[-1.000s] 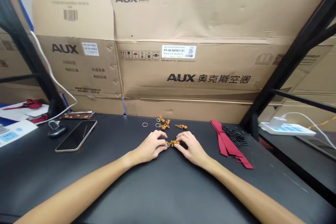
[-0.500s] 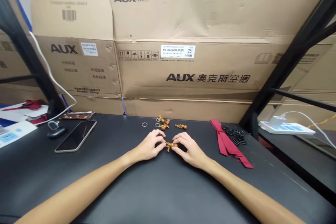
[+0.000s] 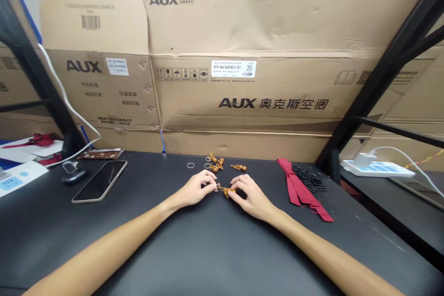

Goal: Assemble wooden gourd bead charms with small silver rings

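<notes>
Wooden gourd charm (image 3: 227, 190) pinched btwn L hand (image 3: 196, 189), R hand (image 3: 251, 197); AUX cardboard cartons (image 3: 239, 23) behind black table (image 3: 166, 249).

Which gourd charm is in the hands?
The wooden gourd charm held between the left hand and right hand. It's the only one held; the other gourd charms lie untouched farther back on the black table.

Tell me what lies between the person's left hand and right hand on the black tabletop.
The head view shows a small brown wooden gourd charm between the left hand and the right hand, held at the fingertips of both.
</notes>
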Demonstrator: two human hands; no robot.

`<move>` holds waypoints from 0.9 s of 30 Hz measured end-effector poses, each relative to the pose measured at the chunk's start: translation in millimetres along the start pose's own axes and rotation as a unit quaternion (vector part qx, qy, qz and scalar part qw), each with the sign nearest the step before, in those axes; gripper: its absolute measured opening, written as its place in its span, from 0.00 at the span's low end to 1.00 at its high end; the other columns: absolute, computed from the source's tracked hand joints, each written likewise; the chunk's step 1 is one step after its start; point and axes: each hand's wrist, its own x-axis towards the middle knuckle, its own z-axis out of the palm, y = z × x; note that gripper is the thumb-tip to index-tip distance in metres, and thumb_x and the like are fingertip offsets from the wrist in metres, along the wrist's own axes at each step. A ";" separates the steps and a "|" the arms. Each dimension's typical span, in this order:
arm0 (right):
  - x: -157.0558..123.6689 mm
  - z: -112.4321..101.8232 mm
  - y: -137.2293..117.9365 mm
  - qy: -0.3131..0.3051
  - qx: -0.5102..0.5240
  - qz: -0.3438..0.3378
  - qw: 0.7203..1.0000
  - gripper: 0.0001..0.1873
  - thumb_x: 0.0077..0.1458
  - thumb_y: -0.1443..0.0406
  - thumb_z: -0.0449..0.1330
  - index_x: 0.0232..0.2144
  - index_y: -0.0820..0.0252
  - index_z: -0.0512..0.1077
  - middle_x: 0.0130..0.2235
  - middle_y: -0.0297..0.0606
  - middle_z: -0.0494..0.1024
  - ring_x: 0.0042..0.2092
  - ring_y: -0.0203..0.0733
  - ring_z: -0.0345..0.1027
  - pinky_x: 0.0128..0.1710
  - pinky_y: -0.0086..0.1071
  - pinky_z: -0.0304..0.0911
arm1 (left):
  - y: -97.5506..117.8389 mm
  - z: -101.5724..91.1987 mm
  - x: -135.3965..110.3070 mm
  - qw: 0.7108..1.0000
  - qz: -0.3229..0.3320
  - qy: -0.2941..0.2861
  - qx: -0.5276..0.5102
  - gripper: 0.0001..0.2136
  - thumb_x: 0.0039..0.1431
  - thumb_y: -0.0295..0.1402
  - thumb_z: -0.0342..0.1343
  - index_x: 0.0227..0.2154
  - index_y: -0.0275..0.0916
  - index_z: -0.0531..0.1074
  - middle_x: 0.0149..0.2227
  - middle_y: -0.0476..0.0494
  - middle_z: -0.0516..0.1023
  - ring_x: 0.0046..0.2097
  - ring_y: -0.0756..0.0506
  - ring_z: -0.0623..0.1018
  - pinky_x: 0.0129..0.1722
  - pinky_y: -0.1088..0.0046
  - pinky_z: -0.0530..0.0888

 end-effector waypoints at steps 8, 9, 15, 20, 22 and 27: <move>1.1 -1.5 5.0 0.042 -0.049 0.023 0.998 0.10 0.58 0.63 0.58 0.43 0.55 0.67 0.43 0.40 0.73 0.46 0.48 0.64 0.47 0.42 0.62 | 5.9 9.3 -9.3 0.973 0.085 0.045 0.211 0.05 0.62 0.31 0.52 0.32 0.39 0.72 0.47 0.43 0.70 0.49 0.43 0.70 0.51 0.62 0.67; 1.0 -2.0 5.4 0.051 -0.061 0.025 0.997 0.08 0.58 0.63 0.58 0.41 0.56 0.68 0.41 0.40 0.73 0.45 0.48 0.64 0.45 0.42 0.63 | 7.3 10.1 -10.5 0.966 0.093 0.044 0.238 0.04 0.62 0.30 0.52 0.33 0.39 0.71 0.47 0.42 0.70 0.49 0.42 0.70 0.50 0.62 0.67; 0.1 -3.0 2.6 -0.029 -0.110 0.010 0.993 0.13 0.60 0.62 0.55 0.24 0.57 0.68 0.30 0.37 0.72 0.35 0.43 0.64 0.38 0.38 0.61 | 13.8 11.7 -12.7 0.950 0.102 0.040 0.291 0.05 0.60 0.32 0.55 0.30 0.38 0.70 0.45 0.42 0.70 0.46 0.42 0.70 0.46 0.63 0.67; 0.1 -3.6 1.2 -0.122 -0.102 0.001 0.987 0.19 0.63 0.56 0.52 0.52 0.54 0.69 0.54 0.42 0.71 0.55 0.49 0.62 0.53 0.45 0.60 | 9.2 14.5 -12.2 0.937 0.038 0.045 0.345 0.11 0.61 0.38 0.53 0.41 0.38 0.72 0.50 0.38 0.71 0.52 0.38 0.69 0.51 0.59 0.67; -0.2 -3.3 3.8 -0.146 -0.100 0.013 0.984 0.24 0.64 0.53 0.50 0.58 0.55 0.64 0.61 0.43 0.65 0.62 0.51 0.55 0.58 0.49 0.55 | 5.2 15.4 -12.0 0.932 -0.004 0.047 0.359 0.17 0.62 0.41 0.52 0.47 0.35 0.71 0.54 0.35 0.69 0.55 0.36 0.68 0.53 0.56 0.66; -1.3 -2.6 9.8 -0.167 -0.089 0.032 0.981 0.29 0.63 0.49 0.49 0.60 0.57 0.62 0.64 0.44 0.59 0.65 0.52 0.49 0.63 0.49 0.49 | -0.6 11.8 -12.5 0.935 -0.032 0.017 0.353 0.23 0.63 0.46 0.49 0.53 0.35 0.68 0.57 0.34 0.67 0.59 0.37 0.66 0.58 0.57 0.63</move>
